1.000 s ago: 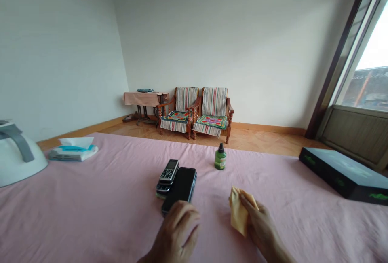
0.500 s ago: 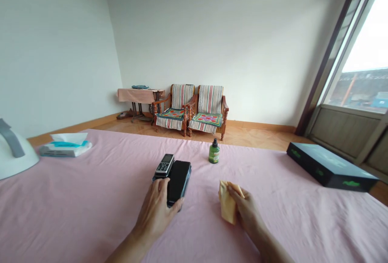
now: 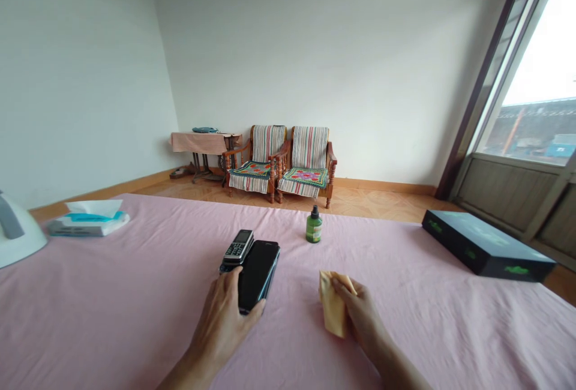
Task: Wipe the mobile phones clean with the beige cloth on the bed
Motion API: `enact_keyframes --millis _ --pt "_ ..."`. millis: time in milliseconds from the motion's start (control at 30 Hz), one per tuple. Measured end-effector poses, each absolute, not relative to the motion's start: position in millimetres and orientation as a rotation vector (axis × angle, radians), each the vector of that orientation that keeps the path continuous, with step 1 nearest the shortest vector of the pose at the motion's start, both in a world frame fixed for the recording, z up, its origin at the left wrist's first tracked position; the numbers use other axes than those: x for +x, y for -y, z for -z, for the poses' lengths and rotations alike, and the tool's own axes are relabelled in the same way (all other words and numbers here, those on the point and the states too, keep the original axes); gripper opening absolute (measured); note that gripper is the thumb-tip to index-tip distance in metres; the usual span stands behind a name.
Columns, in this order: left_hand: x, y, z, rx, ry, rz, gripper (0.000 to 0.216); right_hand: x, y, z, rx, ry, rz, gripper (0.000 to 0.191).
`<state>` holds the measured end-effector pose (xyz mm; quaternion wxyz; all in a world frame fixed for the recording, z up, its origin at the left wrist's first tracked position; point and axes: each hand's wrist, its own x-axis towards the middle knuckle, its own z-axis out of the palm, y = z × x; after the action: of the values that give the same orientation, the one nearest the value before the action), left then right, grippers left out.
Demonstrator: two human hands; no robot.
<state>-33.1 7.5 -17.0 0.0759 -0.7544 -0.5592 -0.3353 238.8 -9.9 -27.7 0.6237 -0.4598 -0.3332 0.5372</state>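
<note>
My left hand [image 3: 225,312] is closed on the near end of a black smartphone [image 3: 258,273], its thumb at the lower right corner and its fingers along the left side. A keypad phone [image 3: 239,247] lies beside the smartphone's upper left, just beyond my fingertips. Something dark with a thin edge shows beneath the two; how many devices are stacked is hidden. Pinched in my right hand [image 3: 360,309] is a folded yellow cloth [image 3: 333,312], held up a short way to the right of the phones. A green bottle [image 3: 314,231] with a black top stands beyond both hands.
A pink cloth [image 3: 148,300] with creases covers the table. On the left are a tissue pack [image 3: 90,225] and part of a white appliance [image 3: 22,240] with a grey handle. A flat black box [image 3: 488,249] lies at the right. Two wooden chairs [image 3: 303,177] stand behind.
The whole view has shifted slightly, so most things appear a little further left. Both hands keep their hold, left on the smartphone and right on the cloth.
</note>
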Motion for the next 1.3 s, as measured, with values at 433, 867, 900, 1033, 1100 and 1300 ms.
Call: enact_keyframes --millis 433,867,900,1033,1100,1300 --pt "-36 1 14 -2.211 1.494 1.206 0.058 240 12 32 -1.076 0.793 -1.266 0.035" --pt "-16 22 11 -2.511 1.227 1.091 0.061 239 13 26 -1.067 0.776 -1.28 0.032" --pt "-17 22 13 -2.534 1.216 1.074 0.059 239 14 26 -1.065 0.769 -1.282 0.032" --pt "-15 28 21 -2.653 1.194 1.002 0.059 237 14 24 -1.052 0.694 -1.263 0.033" --pt "-8 32 24 -2.736 1.152 0.936 0.059 237 13 24 -1.048 0.663 -1.249 0.035" --pt "28 35 5 -2.992 1.027 0.584 0.047 239 10 29 -1.045 0.619 -1.227 0.036"
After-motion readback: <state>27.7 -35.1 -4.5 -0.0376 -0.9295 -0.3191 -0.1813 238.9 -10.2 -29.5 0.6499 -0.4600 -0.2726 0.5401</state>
